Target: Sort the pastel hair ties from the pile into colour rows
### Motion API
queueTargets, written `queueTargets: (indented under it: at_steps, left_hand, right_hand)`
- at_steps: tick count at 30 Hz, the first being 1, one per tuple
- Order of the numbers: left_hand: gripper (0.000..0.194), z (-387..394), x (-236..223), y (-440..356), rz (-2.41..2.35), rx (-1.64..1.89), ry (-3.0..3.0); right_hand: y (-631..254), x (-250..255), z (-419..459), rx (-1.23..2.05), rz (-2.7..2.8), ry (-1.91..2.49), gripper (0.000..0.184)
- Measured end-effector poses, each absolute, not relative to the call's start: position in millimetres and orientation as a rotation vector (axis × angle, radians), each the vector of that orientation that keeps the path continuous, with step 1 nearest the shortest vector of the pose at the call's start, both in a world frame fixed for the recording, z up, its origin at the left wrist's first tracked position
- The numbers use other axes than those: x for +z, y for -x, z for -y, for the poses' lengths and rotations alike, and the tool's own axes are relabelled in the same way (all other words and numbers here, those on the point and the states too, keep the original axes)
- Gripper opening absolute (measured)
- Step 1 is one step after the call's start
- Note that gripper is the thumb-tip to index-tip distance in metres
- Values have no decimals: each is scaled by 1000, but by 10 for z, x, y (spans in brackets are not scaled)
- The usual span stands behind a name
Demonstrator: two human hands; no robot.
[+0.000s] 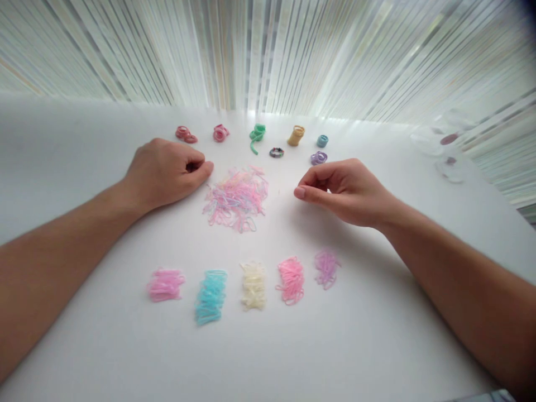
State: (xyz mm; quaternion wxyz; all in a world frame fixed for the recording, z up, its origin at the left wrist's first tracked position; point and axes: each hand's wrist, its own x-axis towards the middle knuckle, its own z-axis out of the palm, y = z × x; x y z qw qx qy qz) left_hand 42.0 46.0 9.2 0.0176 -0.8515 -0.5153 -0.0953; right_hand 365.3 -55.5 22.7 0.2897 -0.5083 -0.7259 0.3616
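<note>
A loose heap of pastel rubber bands (238, 198), pink, lilac and pale blue, lies mid-table. Left of it, my left hand (167, 170) rests on the table with curled fingers and the thumb against them; nothing shows in it. My right hand (337, 187) hovers over the table right of the heap, thumb and forefinger pinched together; anything between the tips is hidden. Nearer me lie sorted bunches: pink-lilac bands (165, 285), turquoise bands (211, 297), cream bands (253, 286), pink bands (291, 280) and purple bands (326, 269).
Along the back stand a red coil (185, 134), pink coil (220, 132), green coil (257, 134), yellow coil (295, 135), blue coil (322, 140) and purple coil (319, 158). A dark multicoloured ring (277, 152) lies among them. Clear round objects (450, 167) sit far right; a striped curtain (251, 56) hangs behind.
</note>
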Motion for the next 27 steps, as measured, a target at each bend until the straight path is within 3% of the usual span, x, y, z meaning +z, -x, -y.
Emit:
queueTargets:
  at_steps: [8,27]
  left_hand:
    - [42,-450,107,-422,1628,-294,2657]
    - [40,-452,96,-428,1648,-228,2641]
  right_hand:
    - [-3677,-15,473,716,1867,1452,40]
    - [-3647,-79,476,637,1918,1403,35]
